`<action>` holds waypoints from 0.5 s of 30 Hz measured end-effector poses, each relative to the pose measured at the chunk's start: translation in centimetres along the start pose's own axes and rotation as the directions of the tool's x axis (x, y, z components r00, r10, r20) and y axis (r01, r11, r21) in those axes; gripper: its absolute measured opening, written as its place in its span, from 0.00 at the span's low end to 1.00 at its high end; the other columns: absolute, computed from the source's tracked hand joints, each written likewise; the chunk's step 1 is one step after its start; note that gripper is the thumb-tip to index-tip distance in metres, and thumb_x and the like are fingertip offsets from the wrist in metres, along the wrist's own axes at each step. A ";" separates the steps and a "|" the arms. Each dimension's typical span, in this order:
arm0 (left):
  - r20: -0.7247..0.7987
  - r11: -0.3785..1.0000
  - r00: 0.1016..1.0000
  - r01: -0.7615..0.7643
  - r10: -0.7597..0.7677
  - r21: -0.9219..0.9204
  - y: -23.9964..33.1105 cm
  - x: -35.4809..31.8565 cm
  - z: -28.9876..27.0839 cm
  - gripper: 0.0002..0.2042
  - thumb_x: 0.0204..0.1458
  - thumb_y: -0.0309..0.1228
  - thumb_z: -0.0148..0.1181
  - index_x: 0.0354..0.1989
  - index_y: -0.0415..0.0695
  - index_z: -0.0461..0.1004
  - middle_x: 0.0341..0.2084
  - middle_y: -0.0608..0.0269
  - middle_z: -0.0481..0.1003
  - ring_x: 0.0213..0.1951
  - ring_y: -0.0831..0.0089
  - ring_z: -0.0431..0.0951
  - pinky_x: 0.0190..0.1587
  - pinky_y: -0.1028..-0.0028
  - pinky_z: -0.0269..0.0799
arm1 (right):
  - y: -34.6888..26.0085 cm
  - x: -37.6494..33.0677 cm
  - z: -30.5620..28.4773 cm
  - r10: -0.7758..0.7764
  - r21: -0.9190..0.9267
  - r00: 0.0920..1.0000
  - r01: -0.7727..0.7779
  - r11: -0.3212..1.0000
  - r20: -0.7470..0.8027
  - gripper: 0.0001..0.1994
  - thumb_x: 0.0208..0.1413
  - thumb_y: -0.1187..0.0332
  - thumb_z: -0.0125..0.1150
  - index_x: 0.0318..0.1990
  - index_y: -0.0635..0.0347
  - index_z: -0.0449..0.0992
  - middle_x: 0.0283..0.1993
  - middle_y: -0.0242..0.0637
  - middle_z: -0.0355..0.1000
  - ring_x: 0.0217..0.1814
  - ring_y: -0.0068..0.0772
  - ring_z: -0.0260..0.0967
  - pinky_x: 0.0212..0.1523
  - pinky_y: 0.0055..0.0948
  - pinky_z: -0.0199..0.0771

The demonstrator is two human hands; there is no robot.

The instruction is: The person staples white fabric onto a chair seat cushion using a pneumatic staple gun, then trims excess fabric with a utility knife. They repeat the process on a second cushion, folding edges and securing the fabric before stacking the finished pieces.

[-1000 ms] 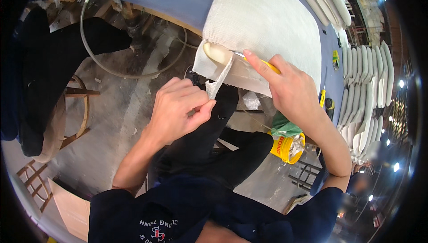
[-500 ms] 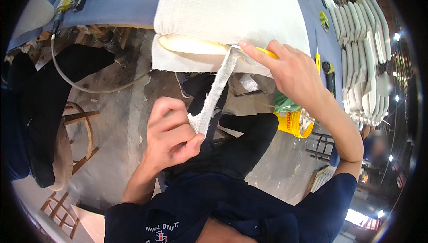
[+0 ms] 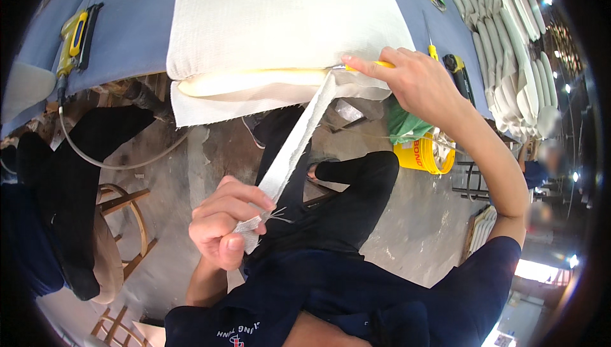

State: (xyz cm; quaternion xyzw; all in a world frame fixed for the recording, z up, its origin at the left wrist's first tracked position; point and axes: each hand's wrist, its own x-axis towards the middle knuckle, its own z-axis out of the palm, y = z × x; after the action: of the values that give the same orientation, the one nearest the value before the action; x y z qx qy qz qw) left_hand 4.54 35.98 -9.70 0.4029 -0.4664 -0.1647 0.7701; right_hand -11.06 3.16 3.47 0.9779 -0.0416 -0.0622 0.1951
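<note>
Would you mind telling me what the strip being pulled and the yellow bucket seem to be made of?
The strip in the left hand looks like coarse woven off-white fabric, matte: a visible weave and loose threads fraying at its end. The cushion cover appears to be the same cloth. The yellow bucket looks like smooth moulded plastic, probably; its surface is even and slightly glossy.

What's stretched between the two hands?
A white fabric strip runs taut from the left hand up to the right hand at the cushion's edge, in the head view.
</note>
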 end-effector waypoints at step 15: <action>-0.072 0.995 0.995 0.069 -0.074 -0.072 1.7 -1.1 -2.2 0.19 0.70 0.45 0.50 0.26 0.50 0.64 0.23 0.67 0.70 0.33 0.67 0.73 0.39 0.65 0.60 | 5.6 -6.2 3.5 0.110 -0.099 0.991 -0.118 0.988 -0.080 0.40 0.56 0.82 0.60 0.75 0.28 0.69 0.42 0.33 0.74 0.44 0.41 0.77 0.46 0.38 0.77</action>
State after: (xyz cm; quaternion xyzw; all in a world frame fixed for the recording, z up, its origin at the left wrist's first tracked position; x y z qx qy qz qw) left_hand 5.61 38.72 -9.52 0.3981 -0.4167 -0.1932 0.7941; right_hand -18.04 -2.67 3.09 0.9641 -0.0868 -0.0165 0.2503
